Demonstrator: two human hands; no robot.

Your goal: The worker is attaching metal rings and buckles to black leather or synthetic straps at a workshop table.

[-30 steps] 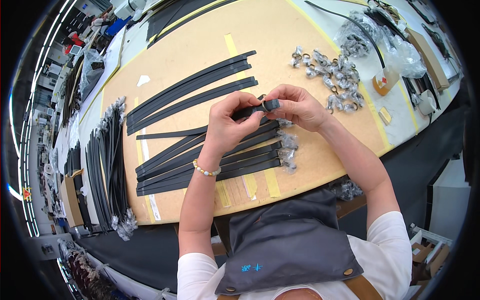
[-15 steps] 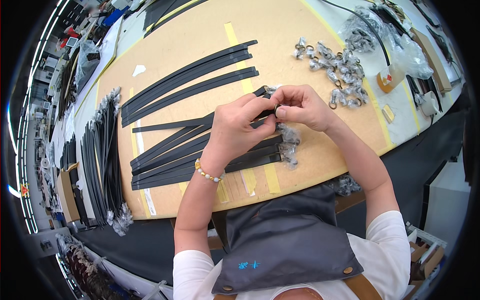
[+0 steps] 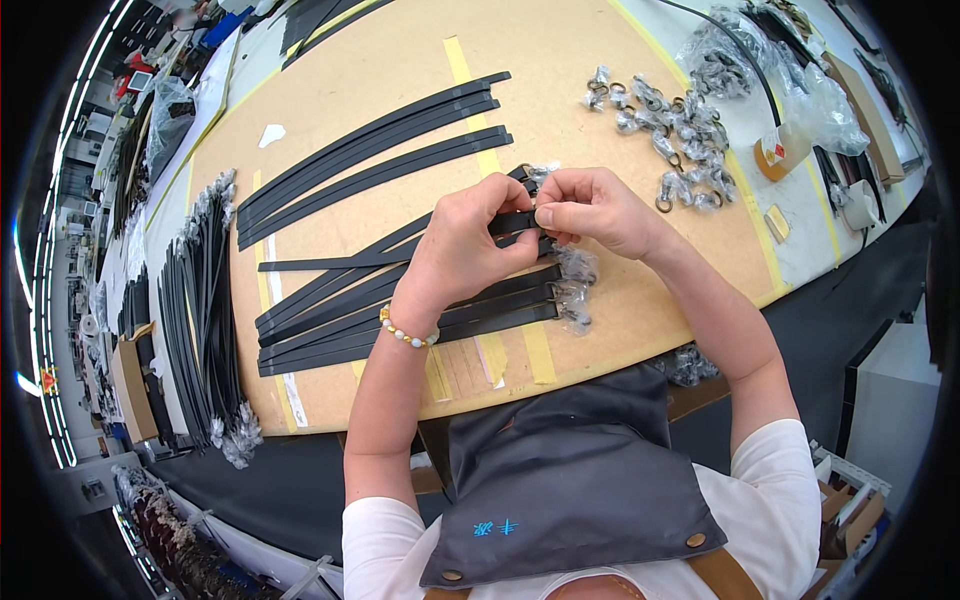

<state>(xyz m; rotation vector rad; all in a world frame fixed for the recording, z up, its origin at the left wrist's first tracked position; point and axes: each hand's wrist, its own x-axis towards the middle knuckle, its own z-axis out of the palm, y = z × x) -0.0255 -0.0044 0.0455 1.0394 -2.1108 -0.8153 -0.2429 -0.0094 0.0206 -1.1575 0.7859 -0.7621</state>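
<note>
A black strap (image 3: pixel 514 223) runs between my two hands above the board. My left hand (image 3: pixel 450 245) has its thumb and fingers closed around the strap a little back from its end. At that end my right hand (image 3: pixel 607 213) pinches with thumb and forefinger; the tip and any ring there are hidden by the fingers. Under and beside my left hand lie several straps (image 3: pixel 340 335) whose right ends carry plastic-wrapped metal fittings (image 3: pixel 573 292). Farther back rest several straps with plain ends (image 3: pixel 380 165). Loose wrapped fittings with rings (image 3: pixel 675 140) are scattered to the right.
The tan board (image 3: pixel 560 110) bears strips of yellow tape (image 3: pixel 458 62). At the left edge lies a thick bundle of straps (image 3: pixel 200 310). Toward the right stand a bottle of amber liquid (image 3: pixel 778 158) and a clear plastic bag (image 3: pixel 830 115), with a black cable (image 3: pixel 755 65) beside them.
My right hand's fingertips have shifted slightly left and closed over the strap's end. The left fingers have moved back, baring more of the strap. The ring seen at the fingertips is now hidden.
</note>
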